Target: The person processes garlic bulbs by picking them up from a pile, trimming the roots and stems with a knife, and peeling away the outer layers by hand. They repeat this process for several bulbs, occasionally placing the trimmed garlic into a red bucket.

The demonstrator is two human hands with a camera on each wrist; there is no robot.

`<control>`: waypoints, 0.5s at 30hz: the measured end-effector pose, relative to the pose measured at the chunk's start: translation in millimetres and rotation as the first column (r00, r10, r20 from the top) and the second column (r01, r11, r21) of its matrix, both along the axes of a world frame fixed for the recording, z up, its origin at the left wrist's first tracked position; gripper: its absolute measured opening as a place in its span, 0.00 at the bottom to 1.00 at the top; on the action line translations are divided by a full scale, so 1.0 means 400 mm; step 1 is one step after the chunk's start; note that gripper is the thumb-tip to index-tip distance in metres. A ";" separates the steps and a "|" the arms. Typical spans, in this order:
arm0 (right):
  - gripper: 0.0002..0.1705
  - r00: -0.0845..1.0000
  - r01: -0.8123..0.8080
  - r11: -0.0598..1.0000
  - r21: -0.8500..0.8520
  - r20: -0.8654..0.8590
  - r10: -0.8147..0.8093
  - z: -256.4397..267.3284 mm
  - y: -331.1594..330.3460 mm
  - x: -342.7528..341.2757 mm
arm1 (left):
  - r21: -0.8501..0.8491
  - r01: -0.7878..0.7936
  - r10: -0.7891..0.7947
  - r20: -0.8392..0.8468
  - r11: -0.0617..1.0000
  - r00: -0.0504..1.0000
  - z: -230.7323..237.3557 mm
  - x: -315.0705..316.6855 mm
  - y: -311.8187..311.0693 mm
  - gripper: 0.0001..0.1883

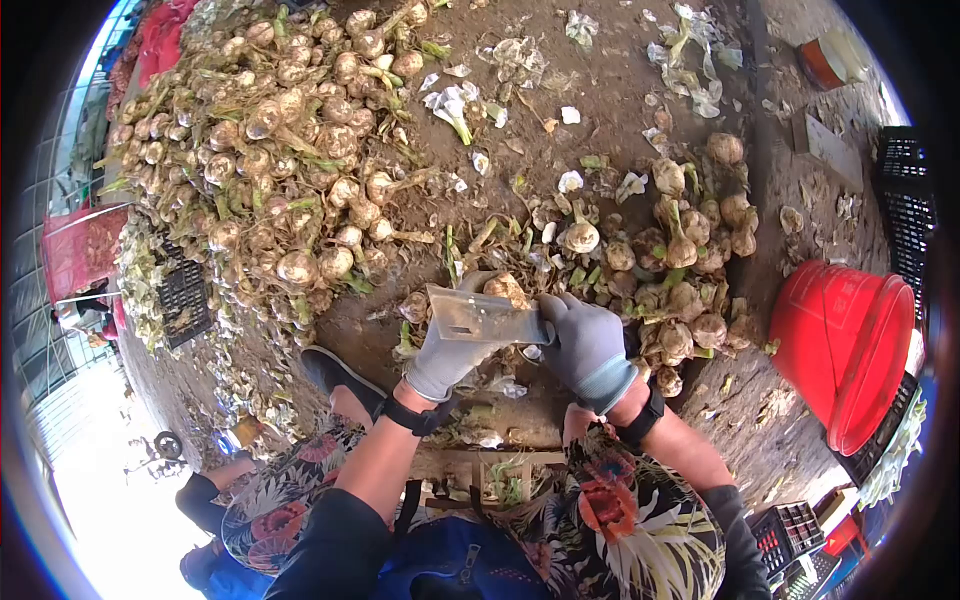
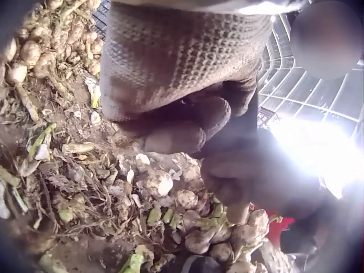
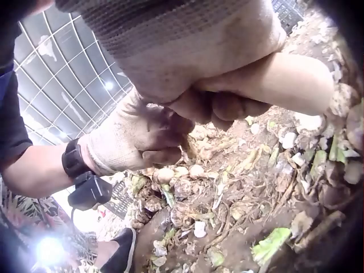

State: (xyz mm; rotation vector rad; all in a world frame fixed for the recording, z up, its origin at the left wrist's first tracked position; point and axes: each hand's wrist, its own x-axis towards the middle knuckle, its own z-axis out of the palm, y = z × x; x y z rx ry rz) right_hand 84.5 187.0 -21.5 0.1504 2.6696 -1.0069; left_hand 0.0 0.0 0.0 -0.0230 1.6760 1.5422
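Observation:
A wide metal blade (image 1: 485, 318) lies flat across the space between the two gloved hands. The right hand (image 1: 588, 345) grips its pale handle (image 3: 290, 82), fingers curled round it in the right wrist view. Behind the blade the left hand (image 1: 450, 350) holds a garlic bulb (image 1: 507, 289), which shows above the blade's upper edge. Curled fingers of the left hand (image 2: 182, 74) appear in the left wrist view, where the bulb is hidden. The left hand (image 3: 139, 136) is also seen from the side in the right wrist view.
A large heap of garlic (image 1: 290, 130) covers the ground at the upper left. More bulbs (image 1: 680, 250) are piled right of the hands. Peelings (image 1: 515, 60) litter the soil. A red bucket (image 1: 835, 335) and black crates (image 1: 905, 175) stand at the right; a shoe (image 1: 343, 380) is near the left arm.

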 end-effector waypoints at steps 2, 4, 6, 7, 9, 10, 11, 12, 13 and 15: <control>0.09 0.961 0.276 0.949 -0.153 0.069 -0.269 -0.044 0.020 0.026 | -0.023 0.029 -0.028 0.030 0.999 0.999 0.026 0.006 0.021 0.40; 0.12 0.933 0.267 0.964 -0.012 0.254 -0.256 -0.067 0.041 0.013 | 0.003 0.111 -0.109 -0.161 0.994 0.981 0.073 0.001 0.025 0.37; 0.13 0.916 0.329 0.943 -0.054 0.262 -0.305 -0.055 0.030 0.048 | 0.044 0.128 -0.122 -0.125 0.991 0.985 0.084 0.007 0.032 0.36; 0.14 0.906 0.413 0.876 -0.249 0.207 -0.369 -0.067 0.031 0.052 | 0.016 0.145 -0.140 -0.168 0.989 0.976 0.066 0.006 0.039 0.30; 0.16 0.885 0.461 0.760 -0.457 0.177 -0.430 -0.065 0.018 0.043 | -0.037 0.156 -0.161 -0.203 0.987 0.966 0.041 0.012 0.021 0.24; 0.17 0.920 0.391 0.789 -0.475 0.210 -0.330 -0.037 0.027 0.018 | -0.181 0.285 -0.336 -0.409 0.941 0.848 0.030 0.009 0.010 0.19; 0.18 0.946 0.314 0.814 -0.489 0.232 -0.226 -0.003 0.040 -0.006 | -0.339 0.365 -0.498 -0.570 0.867 0.654 0.024 0.004 0.007 0.16; 0.16 0.952 0.281 0.833 -0.476 0.246 -0.180 0.035 0.040 -0.026 | -0.506 0.416 -0.656 -0.585 0.755 0.478 0.029 0.000 0.004 0.09; 0.16 0.954 0.277 0.833 -0.479 0.240 -0.179 0.023 0.034 -0.026 | -0.511 0.412 -0.656 -0.587 0.755 0.474 0.038 -0.002 0.001 0.09; 0.16 0.968 0.235 0.694 -0.680 0.226 -0.107 -0.043 0.014 -0.002 | -0.656 0.417 -0.750 -0.654 0.629 0.101 0.068 -0.002 -0.001 0.05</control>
